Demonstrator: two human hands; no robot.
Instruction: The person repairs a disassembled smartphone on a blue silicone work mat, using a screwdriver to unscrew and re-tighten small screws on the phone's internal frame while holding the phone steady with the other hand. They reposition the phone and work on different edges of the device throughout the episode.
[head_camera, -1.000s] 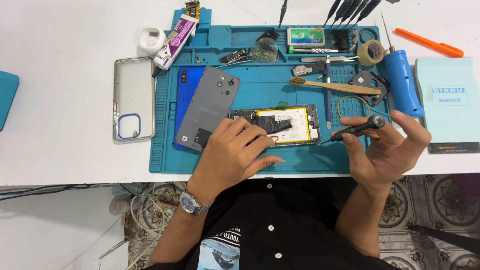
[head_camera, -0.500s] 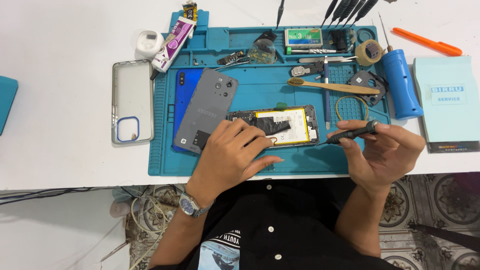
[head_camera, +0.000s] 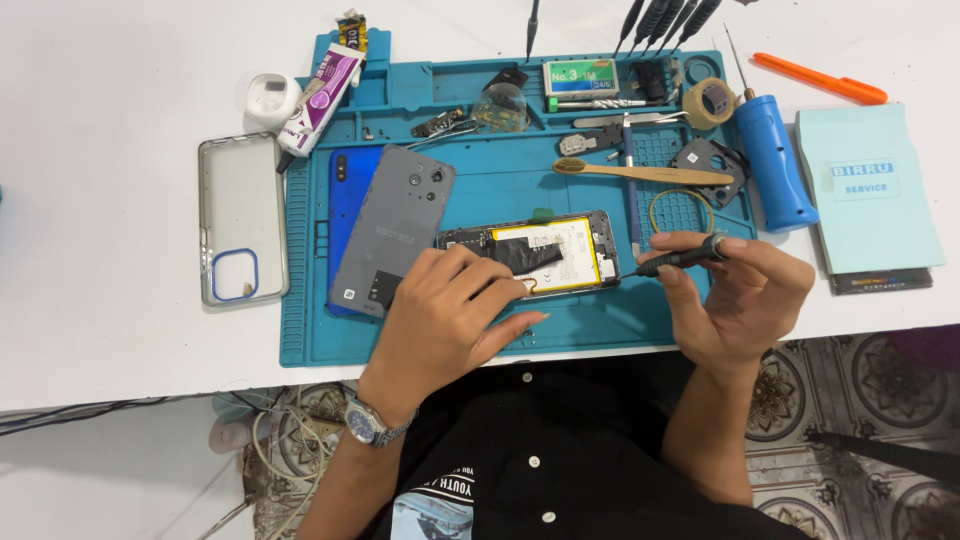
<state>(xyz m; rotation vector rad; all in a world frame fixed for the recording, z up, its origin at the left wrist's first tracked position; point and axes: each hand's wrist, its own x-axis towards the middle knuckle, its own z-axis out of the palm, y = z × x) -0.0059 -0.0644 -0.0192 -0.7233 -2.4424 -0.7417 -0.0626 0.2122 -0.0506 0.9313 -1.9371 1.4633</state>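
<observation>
I count one opened phone (head_camera: 545, 255), one grey back cover (head_camera: 395, 225), one clear case (head_camera: 240, 215), one toothbrush (head_camera: 640, 173), one blue electric screwdriver (head_camera: 775, 165), one orange pen (head_camera: 820, 78).

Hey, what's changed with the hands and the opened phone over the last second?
The right hand has drawn in toward the opened phone and closed its fingers round the dark screwdriver, whose tip now sits at the phone's right edge. A second ago those fingers were spread wider and the tool was farther right. The left hand has stayed pressed on the phone, and the grey back cover and blue mat have not moved.
</observation>
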